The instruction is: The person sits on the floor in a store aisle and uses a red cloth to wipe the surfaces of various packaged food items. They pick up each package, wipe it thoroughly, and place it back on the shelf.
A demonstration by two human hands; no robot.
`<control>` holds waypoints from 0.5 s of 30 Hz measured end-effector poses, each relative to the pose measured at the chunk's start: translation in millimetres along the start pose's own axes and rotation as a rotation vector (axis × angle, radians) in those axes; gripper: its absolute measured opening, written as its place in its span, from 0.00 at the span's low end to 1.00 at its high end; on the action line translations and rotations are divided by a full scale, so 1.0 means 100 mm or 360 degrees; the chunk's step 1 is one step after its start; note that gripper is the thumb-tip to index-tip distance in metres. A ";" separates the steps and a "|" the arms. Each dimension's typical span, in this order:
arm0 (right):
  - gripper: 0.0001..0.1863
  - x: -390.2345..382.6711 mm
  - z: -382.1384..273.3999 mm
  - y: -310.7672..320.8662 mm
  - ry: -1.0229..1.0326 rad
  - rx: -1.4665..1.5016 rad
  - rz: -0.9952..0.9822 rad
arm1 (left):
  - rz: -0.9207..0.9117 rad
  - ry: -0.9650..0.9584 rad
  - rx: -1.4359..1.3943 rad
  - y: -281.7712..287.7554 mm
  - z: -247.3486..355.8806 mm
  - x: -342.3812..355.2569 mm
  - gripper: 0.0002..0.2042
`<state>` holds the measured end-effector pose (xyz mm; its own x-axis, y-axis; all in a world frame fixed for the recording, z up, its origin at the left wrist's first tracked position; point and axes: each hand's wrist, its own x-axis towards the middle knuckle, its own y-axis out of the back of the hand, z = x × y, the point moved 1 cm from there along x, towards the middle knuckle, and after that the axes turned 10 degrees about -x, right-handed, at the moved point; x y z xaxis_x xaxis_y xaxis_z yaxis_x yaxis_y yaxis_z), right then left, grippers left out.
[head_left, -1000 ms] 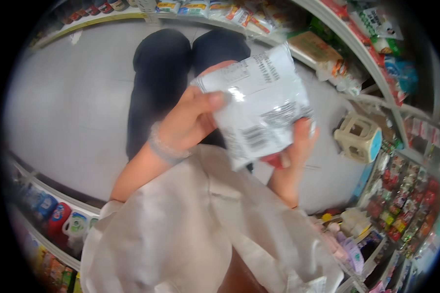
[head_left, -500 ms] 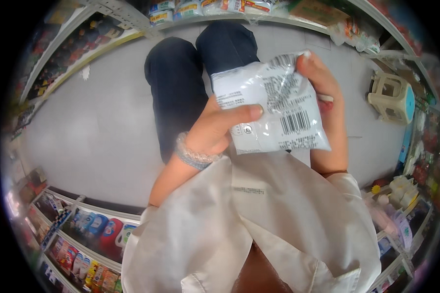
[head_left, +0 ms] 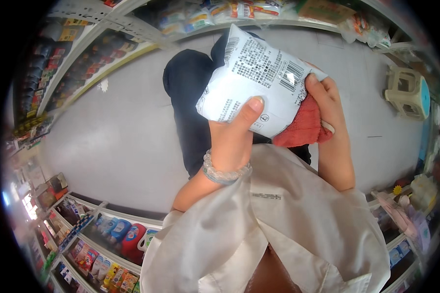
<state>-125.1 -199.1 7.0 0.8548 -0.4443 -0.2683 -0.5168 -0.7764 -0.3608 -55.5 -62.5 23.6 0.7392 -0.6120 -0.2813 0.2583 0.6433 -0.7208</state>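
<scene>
A: What fills your feed, biggest first?

B: I see grey floor (head_left: 107,146) across the left of the frame, then the white packet (head_left: 261,78) at upper centre, held up off it.

A: How does the packet look to you?

B: Plump, pillow-shaped and tilted, its slightly creased film carrying blocks of dark print.

A: And the fingers?

B: The left hand (head_left: 232,134) is closed on its lower edge, thumb flat on the front; its other fingers are hidden from me. The right hand (head_left: 333,105) pinches the right corner, thumb in front.

A: Anything smaller?

B: A red cloth (head_left: 300,124) bunched between packet and right palm; I can't tell how firmly it's gripped. Smallest, a barcode (head_left: 290,75) near that corner.
</scene>
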 end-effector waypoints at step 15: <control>0.15 0.04 -0.08 0.03 0.0122 -0.0164 -0.0157 | 0.0057 -0.0304 0.0154 0.02 0.00 -0.12 0.22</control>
<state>-122.9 -206.2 12.0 0.9044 -0.3932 -0.1656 -0.4257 -0.8580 -0.2874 -63.8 -53.9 25.1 0.8510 -0.4956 -0.1741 0.2812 0.7098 -0.6459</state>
